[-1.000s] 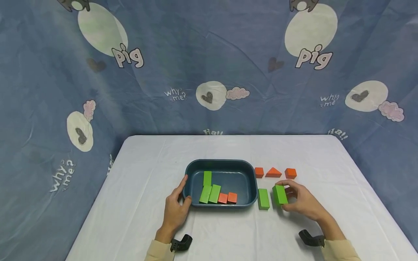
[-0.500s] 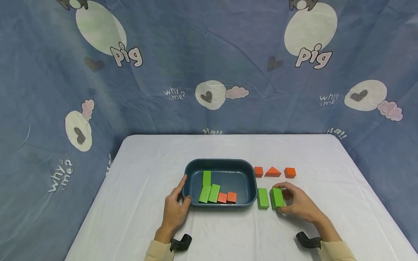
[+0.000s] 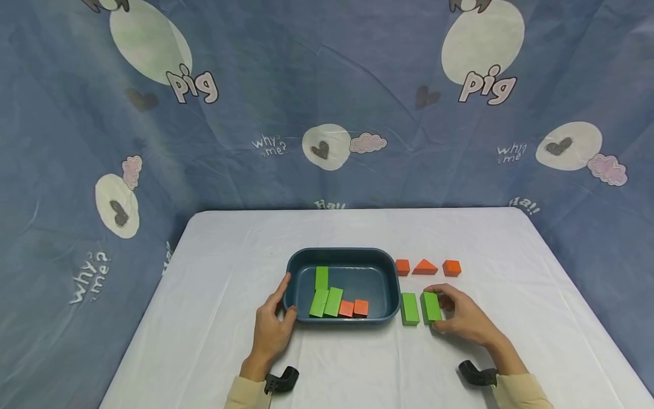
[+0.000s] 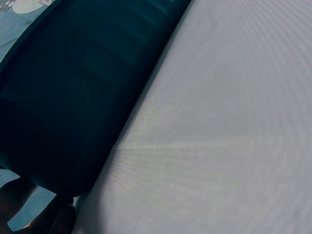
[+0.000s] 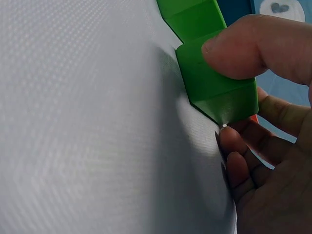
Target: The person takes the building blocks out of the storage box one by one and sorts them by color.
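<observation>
My right hand point(image 3: 467, 318) pinches a green block point(image 3: 432, 307) between thumb and fingers, low at the tabletop. In the right wrist view, the thumb presses one end of that block point(image 5: 212, 75); whether its underside touches the cloth is unclear. Beside it, to the left with a narrow gap, lies another green block point(image 3: 410, 309). My left hand point(image 3: 272, 332) rests against the left end of a dark teal tray point(image 3: 364, 281), index finger along the rim and thumb near the front corner. Inside the tray are three green blocks point(image 3: 334, 301) and two orange-red blocks point(image 3: 361, 308).
Right of the tray's back corner stand an orange cube-like block point(image 3: 402, 267), an orange triangle block point(image 3: 425, 267) and another orange block point(image 3: 452, 268) in a row. A white cloth point(image 3: 214, 272) covers the table. A blue printed curtain point(image 3: 245, 182) hangs behind.
My right hand has brought its green block left and down, alongside the other green block on the table. My left hand stays at the tray. The head view has shifted slightly.
</observation>
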`<state>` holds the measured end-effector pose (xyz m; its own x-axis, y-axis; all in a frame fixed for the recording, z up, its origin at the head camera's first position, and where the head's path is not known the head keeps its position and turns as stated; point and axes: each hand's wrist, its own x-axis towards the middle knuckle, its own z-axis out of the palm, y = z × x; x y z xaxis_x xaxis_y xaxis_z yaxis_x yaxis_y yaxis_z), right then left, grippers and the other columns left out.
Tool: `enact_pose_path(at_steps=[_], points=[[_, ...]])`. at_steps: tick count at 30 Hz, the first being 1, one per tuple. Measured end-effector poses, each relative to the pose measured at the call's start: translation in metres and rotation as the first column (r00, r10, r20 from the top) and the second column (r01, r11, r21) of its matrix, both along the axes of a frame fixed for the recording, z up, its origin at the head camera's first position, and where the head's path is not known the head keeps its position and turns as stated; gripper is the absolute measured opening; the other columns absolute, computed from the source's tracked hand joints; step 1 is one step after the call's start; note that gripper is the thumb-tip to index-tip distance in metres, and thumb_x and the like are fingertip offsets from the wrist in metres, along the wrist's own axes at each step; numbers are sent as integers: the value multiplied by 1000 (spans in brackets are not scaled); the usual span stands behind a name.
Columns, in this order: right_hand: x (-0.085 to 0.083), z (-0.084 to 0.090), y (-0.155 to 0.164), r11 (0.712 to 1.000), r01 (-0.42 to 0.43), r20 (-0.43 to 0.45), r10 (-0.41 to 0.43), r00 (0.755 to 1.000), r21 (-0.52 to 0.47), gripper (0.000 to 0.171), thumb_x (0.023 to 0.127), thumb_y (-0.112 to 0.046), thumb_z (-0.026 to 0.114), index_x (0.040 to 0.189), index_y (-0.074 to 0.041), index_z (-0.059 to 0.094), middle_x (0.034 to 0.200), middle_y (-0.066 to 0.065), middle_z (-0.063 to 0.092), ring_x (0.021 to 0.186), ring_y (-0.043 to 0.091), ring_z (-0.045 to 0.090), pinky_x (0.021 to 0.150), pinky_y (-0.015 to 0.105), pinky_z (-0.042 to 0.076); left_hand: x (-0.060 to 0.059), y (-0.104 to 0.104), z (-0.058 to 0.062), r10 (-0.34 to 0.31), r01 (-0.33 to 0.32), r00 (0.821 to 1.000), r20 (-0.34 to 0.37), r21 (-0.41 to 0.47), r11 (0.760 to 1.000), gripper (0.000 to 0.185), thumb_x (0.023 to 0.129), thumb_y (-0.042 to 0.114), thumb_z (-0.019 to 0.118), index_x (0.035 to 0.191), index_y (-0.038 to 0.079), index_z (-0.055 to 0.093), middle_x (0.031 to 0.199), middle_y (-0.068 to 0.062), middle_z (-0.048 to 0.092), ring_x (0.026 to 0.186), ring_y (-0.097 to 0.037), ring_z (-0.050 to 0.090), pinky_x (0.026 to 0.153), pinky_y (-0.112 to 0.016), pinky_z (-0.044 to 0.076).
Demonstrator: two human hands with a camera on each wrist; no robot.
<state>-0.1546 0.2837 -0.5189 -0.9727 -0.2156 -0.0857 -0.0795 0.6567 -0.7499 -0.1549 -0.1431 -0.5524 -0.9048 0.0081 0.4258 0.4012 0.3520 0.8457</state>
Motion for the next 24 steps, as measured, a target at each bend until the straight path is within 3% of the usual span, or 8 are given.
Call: enact_pose_path(at_steps=[6, 12, 17, 24], points=[[3, -2, 0, 1000, 2, -34, -3, 999, -27, 71, 68, -8, 86, 134, -8, 61, 108, 4, 61, 95, 22, 55, 82, 30, 50, 0, 0, 0, 4, -3, 1000, 13, -2, 1000, 76, 81, -9, 60, 153, 9, 47, 152, -10, 49, 139, -26, 45, 111, -18, 33], [4, -1, 2, 994, 17, -76, -25, 997, -107, 72, 71, -10, 87, 138, -9, 58, 119, 6, 62, 92, 23, 56, 78, 28, 49, 0, 0, 0, 7, -7, 1000, -1, -5, 1000, 75, 81, -9, 60, 153, 8, 48, 151, -12, 50, 138, -28, 46, 111, -17, 33], [1, 4, 3, 983, 24, -90, -41, 995, -182, 69, 77, -8, 84, 139, -7, 56, 127, 10, 61, 96, 27, 57, 80, 28, 51, 0, 0, 0, 11, -12, 1000, -16, -11, 1000, 75, 80, -10, 60, 152, 6, 47, 151, -14, 50, 138, -31, 47, 111, -17, 33], [-7, 16, 0, 981, 33, -183, -68, 981, -189, 65, 81, -7, 82, 139, -3, 55, 128, 14, 60, 101, 30, 55, 84, 25, 49, 0, 0, 1, 12, -12, 1000, -8, -10, 1000, 76, 80, -10, 60, 153, 6, 47, 151, -15, 50, 137, -32, 47, 110, -17, 33]])
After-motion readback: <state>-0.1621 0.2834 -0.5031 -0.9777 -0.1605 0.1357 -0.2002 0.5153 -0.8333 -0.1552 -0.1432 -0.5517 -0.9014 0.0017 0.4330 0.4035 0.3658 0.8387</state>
